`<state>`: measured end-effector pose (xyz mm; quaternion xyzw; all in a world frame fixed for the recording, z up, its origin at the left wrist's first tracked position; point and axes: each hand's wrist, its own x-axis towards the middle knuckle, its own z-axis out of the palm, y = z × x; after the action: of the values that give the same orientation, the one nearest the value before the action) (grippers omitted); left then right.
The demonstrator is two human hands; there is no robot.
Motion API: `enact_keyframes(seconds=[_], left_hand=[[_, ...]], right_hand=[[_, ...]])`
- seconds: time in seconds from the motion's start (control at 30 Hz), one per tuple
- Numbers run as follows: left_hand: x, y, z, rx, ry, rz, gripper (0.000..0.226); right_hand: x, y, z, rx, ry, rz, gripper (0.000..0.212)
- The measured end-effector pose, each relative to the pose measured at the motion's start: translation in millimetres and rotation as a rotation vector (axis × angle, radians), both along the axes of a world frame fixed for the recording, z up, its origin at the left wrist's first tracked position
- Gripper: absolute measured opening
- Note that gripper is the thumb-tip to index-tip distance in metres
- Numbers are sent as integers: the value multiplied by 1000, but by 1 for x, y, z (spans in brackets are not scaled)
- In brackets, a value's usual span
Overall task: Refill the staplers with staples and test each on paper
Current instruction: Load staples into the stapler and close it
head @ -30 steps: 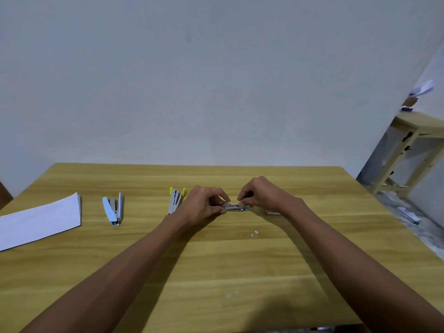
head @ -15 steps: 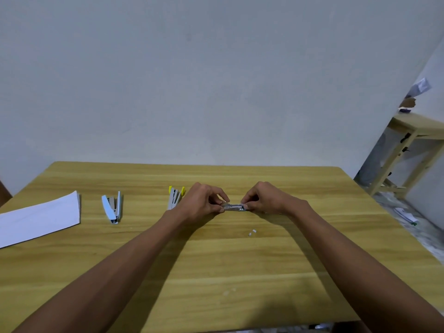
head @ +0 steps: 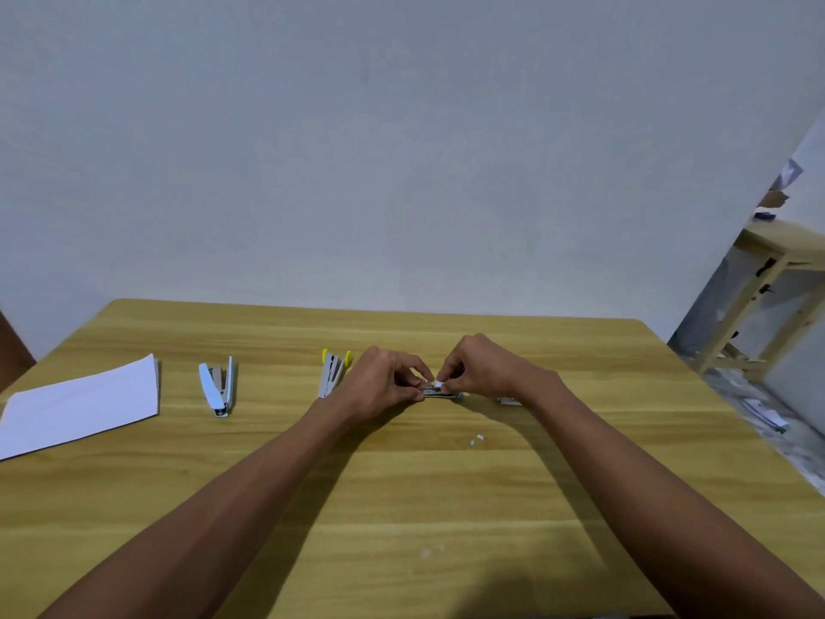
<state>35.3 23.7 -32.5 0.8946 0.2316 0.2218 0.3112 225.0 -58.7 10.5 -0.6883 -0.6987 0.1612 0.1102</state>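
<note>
Three staplers: blue [head: 217,387] at 9 o'clock, yellow [head: 334,371], and one [head: 439,390] pinched by left hand [head: 384,382] and right hand [head: 480,368]. One paper [head: 82,404] far at 9; two staple bits [head: 476,440] at 5.

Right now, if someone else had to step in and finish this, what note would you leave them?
Left hand grips one end of the middle stapler on the table. Right hand pinches a small white piece, likely staples, at its top.
Blue stapler and yellow stapler lie open to the left; paper is far left.
Done: nothing visibly finished.
Left: finish loading this one, check the other two, then test each on paper.
</note>
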Motion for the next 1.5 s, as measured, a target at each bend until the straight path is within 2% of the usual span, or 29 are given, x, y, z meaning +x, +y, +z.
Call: enact_keyframes(seconds=[0.37, 0.63, 0.83, 0.93, 1.13, 1.37, 1.5], left_hand=[[0, 3, 0, 8, -9, -24, 26], [0, 4, -1, 24, -10, -27, 26], [-1, 5, -1, 25, -17, -45, 24], [-1, 6, -1, 10, -19, -38, 24], [-1, 6, -2, 11, -15, -43, 24], [0, 3, -2, 66, 17, -29, 23], [2, 3, -1, 139, 73, -57, 21]], right_hand=[[-7, 13, 1, -60, -8, -8, 10], [-3, 10, 0, -84, 16, -41, 25], [-1, 0, -2, -38, 151, -33, 26], [-1, -2, -6, -31, 115, -15, 28], [3, -8, -8, 3, -134, 102, 28], [11, -17, 3, -22, -106, -12, 17], [10, -16, -1, -7, -46, -46, 31]])
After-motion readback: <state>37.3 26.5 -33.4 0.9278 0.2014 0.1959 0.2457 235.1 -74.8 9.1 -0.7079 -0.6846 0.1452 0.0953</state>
